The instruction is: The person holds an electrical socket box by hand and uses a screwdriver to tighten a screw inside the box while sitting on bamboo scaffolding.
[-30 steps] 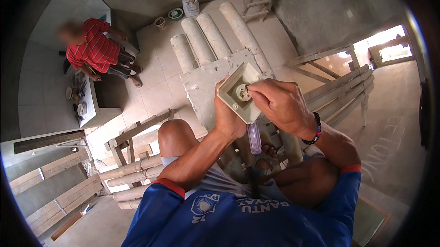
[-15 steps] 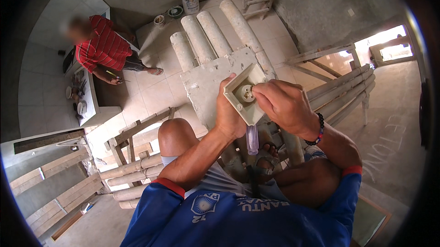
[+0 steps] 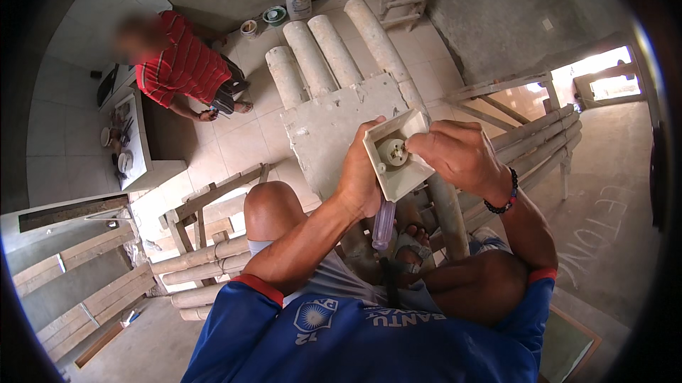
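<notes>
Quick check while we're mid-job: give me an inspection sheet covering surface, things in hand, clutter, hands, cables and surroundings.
Surface: scuffed grey board over poles.
Things in hand: open cream box with a round socket inside; clear purplish handle below.
Clutter: bucket, basin and sack by the far wall.
Hands: left hand grips the box; right hand has fingertips at the socket, any pinched part hidden.
Cables: nothing seen for certain; a dark strip at the lap is unclear.
Surroundings: co-worker in red near a counter; wooden railings at right.
</notes>
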`<state>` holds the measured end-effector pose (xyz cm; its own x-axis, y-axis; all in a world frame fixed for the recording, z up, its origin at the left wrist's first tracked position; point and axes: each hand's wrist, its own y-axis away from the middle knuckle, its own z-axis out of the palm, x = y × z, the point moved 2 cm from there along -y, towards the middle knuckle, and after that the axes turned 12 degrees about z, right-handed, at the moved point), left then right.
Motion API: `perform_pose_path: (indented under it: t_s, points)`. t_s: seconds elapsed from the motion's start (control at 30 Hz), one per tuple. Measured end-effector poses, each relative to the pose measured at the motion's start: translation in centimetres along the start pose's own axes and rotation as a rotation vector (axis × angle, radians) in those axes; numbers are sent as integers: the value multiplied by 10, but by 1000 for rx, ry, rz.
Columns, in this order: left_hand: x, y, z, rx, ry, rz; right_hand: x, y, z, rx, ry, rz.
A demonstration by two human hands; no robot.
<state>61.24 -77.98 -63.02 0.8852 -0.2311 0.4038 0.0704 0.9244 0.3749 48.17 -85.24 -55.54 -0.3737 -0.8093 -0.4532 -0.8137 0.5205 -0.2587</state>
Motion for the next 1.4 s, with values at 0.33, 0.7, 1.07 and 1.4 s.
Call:
perform_pose_path:
  t_s: [0.33,0.7,1.07,1.4]
  points:
    - [4,6,8,61,46,10,1,2,14,72,-181,121]
    - [0,-1,0,53,80,26,-5,8,14,133,126,-47]
    - [-1,-4,2,61,92,21,-3,7,19,172,16,46]
    - [-6,-9,-1,83,128,43,-6,10,24,205,236,-30]
